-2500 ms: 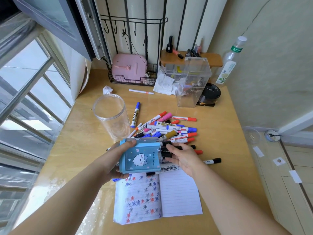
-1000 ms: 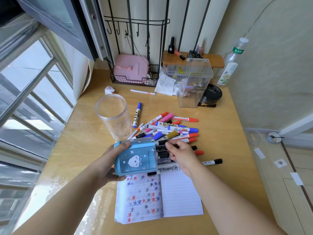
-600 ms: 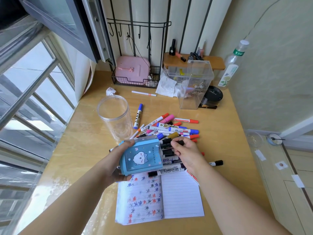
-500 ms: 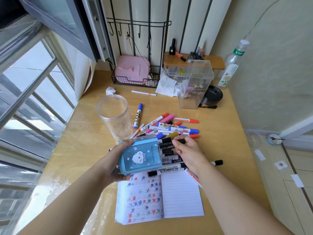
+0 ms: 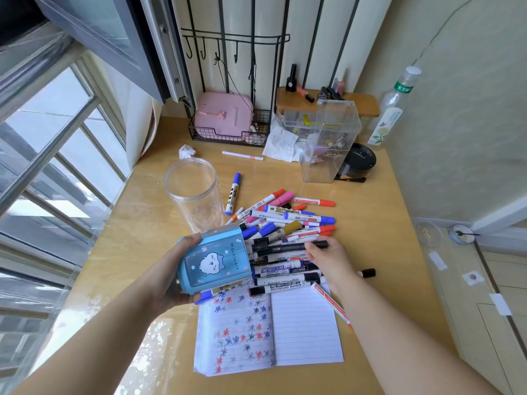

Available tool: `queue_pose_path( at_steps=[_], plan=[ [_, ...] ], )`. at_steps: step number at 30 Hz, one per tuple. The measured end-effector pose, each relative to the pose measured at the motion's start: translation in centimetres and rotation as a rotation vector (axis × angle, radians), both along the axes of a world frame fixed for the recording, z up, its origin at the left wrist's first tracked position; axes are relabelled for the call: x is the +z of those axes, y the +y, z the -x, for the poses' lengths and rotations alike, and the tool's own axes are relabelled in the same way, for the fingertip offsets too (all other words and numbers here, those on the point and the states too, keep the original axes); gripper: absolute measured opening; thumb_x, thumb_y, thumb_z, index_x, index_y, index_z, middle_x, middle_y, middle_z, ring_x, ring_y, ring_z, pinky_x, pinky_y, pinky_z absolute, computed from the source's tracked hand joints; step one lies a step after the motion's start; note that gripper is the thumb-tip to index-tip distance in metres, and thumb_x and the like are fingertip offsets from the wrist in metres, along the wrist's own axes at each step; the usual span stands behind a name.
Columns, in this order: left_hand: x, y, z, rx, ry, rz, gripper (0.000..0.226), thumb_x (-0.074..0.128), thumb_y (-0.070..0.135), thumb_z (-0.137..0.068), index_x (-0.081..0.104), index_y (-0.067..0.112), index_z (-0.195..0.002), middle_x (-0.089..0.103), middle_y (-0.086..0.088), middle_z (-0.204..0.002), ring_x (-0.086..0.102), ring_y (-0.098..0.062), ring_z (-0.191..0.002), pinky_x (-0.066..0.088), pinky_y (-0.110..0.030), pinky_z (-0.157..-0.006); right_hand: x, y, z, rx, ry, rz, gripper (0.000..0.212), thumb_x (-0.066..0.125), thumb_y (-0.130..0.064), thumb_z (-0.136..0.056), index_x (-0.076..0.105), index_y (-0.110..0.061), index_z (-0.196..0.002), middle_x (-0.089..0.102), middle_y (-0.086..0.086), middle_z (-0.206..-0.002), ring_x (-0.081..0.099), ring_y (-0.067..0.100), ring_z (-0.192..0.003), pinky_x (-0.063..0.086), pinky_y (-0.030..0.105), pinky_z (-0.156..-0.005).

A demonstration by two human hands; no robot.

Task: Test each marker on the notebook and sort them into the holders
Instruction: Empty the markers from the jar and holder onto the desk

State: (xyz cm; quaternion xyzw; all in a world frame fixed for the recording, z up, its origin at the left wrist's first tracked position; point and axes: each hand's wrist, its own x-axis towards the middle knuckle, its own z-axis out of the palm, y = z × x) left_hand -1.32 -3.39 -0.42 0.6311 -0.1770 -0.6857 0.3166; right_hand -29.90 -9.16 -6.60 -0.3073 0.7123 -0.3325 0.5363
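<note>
My left hand (image 5: pixel 176 269) grips a blue holder (image 5: pixel 214 259) with a cat picture, tipped on its side above the table, its mouth facing right. Several black-capped markers (image 5: pixel 285 270) stick out of that mouth. My right hand (image 5: pixel 328 259) pinches one black marker (image 5: pixel 291 247) among them. A pile of red, blue, pink and yellow markers (image 5: pixel 288 216) lies just beyond. An open notebook (image 5: pixel 268 330) lies below, its left page covered with coloured scribbles. A clear round jar (image 5: pixel 194 195) stands left of the pile, and a clear rectangular holder (image 5: pixel 330 141) stands at the back.
A lone blue marker (image 5: pixel 233 193) lies by the jar, another black-capped one (image 5: pixel 366 272) right of my hand, a red pen (image 5: pixel 332 306) at the notebook's edge. A pink case in a wire basket (image 5: pixel 225 118), a black tub (image 5: pixel 358 163) and a bottle (image 5: pixel 395 109) line the back.
The blue holder has tilted further, and more black markers have slid out of its mouth. My right hand moved from the mouth to pinch one marker and draws it rightward.
</note>
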Motion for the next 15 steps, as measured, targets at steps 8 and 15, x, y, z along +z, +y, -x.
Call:
queue_pose_path(
  at_steps=[8,15],
  plan=[
    [-0.2,0.4,0.4,-0.011,0.044,0.003,0.051,0.064,0.054,-0.066,0.064,0.023,-0.107,0.066,-0.011,-0.086,0.06,-0.026,-0.064,0.048,-0.031,-0.05,3.2,1.8,-3.3,0.383,0.307,0.24,0.042,0.045,-0.038,-0.097,0.041,-0.029,-0.138,0.046,-0.001,-0.13,0.058,0.019,-0.103,0.039,0.024,-0.085],
    [-0.1,0.3,1.1,-0.048,0.037,-0.006,0.077,0.074,0.061,-0.045,0.063,0.021,-0.11,0.066,-0.014,-0.092,0.06,-0.029,-0.075,0.049,-0.034,-0.057,2.6,1.9,-5.6,0.308,-0.12,0.064,0.004,0.054,-0.022,-0.095,0.056,-0.026,-0.095,0.059,0.002,-0.086,0.054,0.011,-0.056,0.047,0.023,-0.053]
  ],
)
